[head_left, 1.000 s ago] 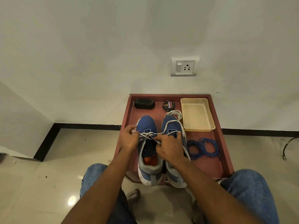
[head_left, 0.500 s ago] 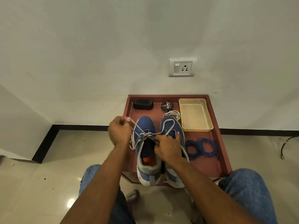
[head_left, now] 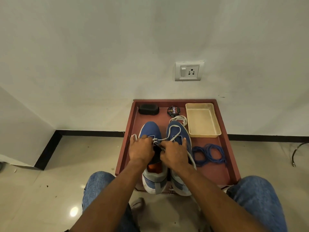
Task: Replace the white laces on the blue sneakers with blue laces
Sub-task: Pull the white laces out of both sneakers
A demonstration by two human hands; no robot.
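Over the left sneaker (head_left: 150, 131) on the red table (head_left: 222, 148), both hands are meeting again: the left hand (head_left: 141, 149), pulling white lace (head_left: 173, 131) out sideways half a second ago, is now back at the eyelets. Unlacing is progressing, likely midway on this sneaker. Fingers (head_left: 167, 145) of the right hand (head_left: 173, 152) are curling around lace beside the left hand's. Blue laces (head_left: 209, 154) are lying untouched, right of the sneaker.

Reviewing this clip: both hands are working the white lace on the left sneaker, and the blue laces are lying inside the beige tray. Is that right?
Not quite. The head view shows the blue laces coiled on the red table, in front of the beige tray, not inside it. The rest holds: the left hand and right hand work the white lace on the left sneaker.
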